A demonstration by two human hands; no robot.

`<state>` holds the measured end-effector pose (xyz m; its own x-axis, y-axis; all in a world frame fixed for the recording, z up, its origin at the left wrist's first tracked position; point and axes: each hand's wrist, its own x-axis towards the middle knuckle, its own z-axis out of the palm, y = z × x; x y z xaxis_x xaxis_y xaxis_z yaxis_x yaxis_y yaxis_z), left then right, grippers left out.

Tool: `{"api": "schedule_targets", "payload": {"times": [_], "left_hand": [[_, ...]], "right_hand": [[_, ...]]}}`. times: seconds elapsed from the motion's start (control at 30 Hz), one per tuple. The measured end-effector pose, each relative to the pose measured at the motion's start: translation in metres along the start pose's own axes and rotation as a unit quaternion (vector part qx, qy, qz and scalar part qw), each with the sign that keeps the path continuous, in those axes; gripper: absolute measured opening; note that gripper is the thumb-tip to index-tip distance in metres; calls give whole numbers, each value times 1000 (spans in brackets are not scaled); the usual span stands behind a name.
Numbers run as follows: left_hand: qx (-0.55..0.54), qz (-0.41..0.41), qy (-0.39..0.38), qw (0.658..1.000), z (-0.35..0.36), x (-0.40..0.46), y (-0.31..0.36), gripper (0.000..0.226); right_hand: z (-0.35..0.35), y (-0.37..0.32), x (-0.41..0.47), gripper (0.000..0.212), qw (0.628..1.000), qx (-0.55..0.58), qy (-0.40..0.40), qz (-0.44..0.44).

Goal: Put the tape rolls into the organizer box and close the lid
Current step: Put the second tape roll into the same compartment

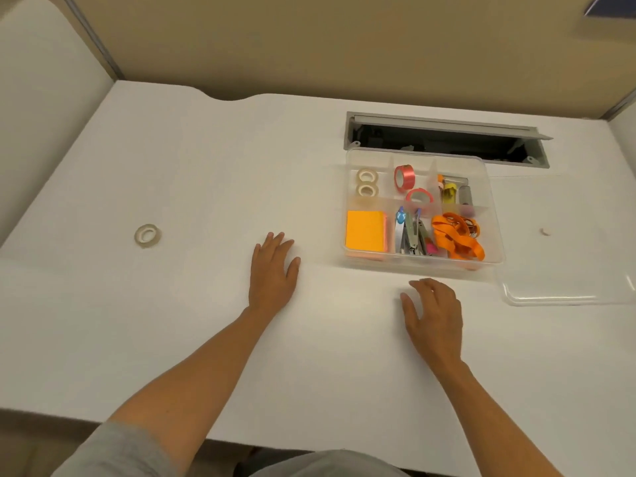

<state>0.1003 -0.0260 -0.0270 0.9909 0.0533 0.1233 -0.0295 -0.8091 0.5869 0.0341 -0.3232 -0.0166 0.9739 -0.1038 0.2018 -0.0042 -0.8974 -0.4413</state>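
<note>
One clear tape roll (pixel 147 235) lay flat on the white desk (pixel 206 166), well apart from the organizer box (pixel 495 215) and off to the left of the left hand (pixel 273 270). Two pale rolls (pixel 367 183) and two red rolls (pixel 411 185) already sat in the box's rear compartments, and the clear lid (pixel 564 294) rested on the desk at the box's near right corner. Both hands held nothing: the left lay flat with fingers loosely spread, the right hand (pixel 433 313) hovered or rested with fingers slightly curled. The likely risks were forgetting the stray roll before shutting the lid, or the upright red roll standing too tall and keeping the lid from seating
</note>
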Motion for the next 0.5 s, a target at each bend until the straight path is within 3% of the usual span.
{"api": "schedule_targets", "payload": {"times": [0.2,0.5], "left_hand": [[82,-141,77,984,-46,2,-55,48],[147,-304,68,939,-96,19,-105,70]], "right_hand": [[7,18,-6,52,997,-52,-47,38],[14,22,-8,62,993,-74,-84,34]]}}
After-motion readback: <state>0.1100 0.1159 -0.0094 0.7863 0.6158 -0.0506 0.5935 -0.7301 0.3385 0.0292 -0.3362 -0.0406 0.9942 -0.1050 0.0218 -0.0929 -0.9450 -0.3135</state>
